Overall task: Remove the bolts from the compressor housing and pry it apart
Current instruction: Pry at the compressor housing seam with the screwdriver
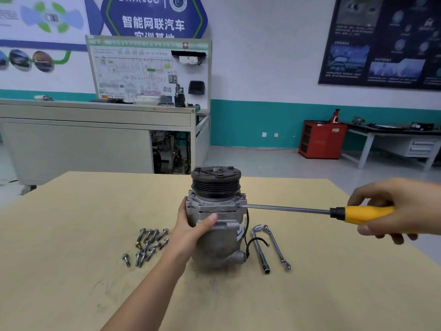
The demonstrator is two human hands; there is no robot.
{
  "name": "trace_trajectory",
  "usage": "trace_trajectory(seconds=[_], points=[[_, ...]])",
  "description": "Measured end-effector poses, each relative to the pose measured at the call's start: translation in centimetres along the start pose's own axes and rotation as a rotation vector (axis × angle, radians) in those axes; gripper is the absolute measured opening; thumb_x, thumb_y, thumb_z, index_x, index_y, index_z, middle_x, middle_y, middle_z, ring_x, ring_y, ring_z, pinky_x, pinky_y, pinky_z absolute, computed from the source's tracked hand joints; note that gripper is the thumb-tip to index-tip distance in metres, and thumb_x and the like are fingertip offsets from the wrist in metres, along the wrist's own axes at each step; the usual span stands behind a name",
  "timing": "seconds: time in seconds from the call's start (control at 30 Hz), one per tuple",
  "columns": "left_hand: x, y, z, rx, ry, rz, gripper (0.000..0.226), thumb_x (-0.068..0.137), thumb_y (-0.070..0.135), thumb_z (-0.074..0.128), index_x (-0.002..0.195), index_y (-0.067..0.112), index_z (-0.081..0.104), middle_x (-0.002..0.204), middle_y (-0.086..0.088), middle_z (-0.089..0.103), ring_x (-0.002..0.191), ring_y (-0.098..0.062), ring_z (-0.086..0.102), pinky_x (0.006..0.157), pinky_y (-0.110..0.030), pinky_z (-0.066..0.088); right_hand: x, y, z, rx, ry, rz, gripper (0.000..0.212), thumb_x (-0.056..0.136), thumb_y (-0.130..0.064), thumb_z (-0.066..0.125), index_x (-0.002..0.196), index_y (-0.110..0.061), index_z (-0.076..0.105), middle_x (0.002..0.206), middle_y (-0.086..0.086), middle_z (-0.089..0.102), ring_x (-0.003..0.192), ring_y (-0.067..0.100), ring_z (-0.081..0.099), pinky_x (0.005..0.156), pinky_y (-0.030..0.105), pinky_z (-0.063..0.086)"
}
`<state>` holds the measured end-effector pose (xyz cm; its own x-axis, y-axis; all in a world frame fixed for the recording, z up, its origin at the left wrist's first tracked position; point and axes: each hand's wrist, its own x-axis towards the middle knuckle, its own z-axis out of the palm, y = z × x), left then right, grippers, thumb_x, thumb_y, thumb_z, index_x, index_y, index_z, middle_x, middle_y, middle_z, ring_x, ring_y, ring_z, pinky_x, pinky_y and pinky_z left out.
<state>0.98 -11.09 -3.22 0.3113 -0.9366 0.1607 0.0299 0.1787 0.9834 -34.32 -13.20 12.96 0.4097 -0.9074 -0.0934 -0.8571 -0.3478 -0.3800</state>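
A tan worktable (71, 235) fills the lower frame. At centre, the compressor (216, 220) stands upright, long axis vertical, pulley on top. The left hand (191, 222) grips its housing. The right hand (391, 206) grips a screwdriver (310, 210) lying horizontal, tip at the housing seam. Loose bolts (148, 244) lie lower left of the compressor.

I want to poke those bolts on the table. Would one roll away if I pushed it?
Probably only a little. The bolts have round shanks, so one could roll, but its wider head would likely make it curve round rather than run off. They look metal, so stiff and heavy for their size. They lie close together, so one would likely bump its neighbours.
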Motion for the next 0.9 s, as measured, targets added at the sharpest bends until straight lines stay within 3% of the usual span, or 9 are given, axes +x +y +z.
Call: trace_trajectory(seconds=[0.1,0.3,0.47,0.9], points=[[0.0,0.8,0.7,0.070,0.066,-0.033,0.118,0.042,0.057,0.084,0.143,0.032,0.030,0.129,0.009,0.054,0.112,-0.013,0.055,0.088,-0.026,0.045,0.0,-1.0,-0.2,-0.004,-0.029,-0.023,0.043,0.047,-0.063,0.070,0.087,-0.054,0.057,0.074,-0.004,0.072,0.053,0.017,0.067,0.044,0.021,0.047],[0.1,1.2,0.8,0.076,0.079,-0.045,0.103,0.062,0.033,0.088,0.145,0.030,0.026,0.132,0.006,0.052,0.115,-0.016,0.055,0.098,-0.032,0.046,-0.3,-2.1,-1.2,-0.058,-0.082,-0.031,0.041,0.046,-0.063,0.069,0.084,-0.054,0.057,0.072,-0.003,0.071,0.051,0.017,0.066,0.043,0.021,0.046],[-0.1,1.4,0.9,0.094,0.072,-0.047,0.101,0.064,0.036,0.086,0.144,0.032,0.024,0.128,0.008,0.051,0.110,-0.014,0.054,0.088,-0.026,0.043,0.0,-2.5,-1.5,-0.065,-0.095,-0.018,0.040,0.045,-0.064,0.068,0.082,-0.054,0.057,0.071,-0.003,0.071,0.050,0.015,0.066,0.043,0.020,0.046],[0.0,1.5,1.0,0.136,0.067,-0.069,0.102,0.068,0.039,0.083,0.146,0.032,0.018,0.125,0.008,0.046,0.109,-0.015,0.049,0.088,-0.026,0.041,0.1,-3.5,-2.4,-0.085,-0.092,-0.009,0.039,0.046,-0.067,0.068,0.081,-0.057,0.056,0.072,-0.006,0.071,0.051,0.013,0.066,0.044,0.018,0.046]])
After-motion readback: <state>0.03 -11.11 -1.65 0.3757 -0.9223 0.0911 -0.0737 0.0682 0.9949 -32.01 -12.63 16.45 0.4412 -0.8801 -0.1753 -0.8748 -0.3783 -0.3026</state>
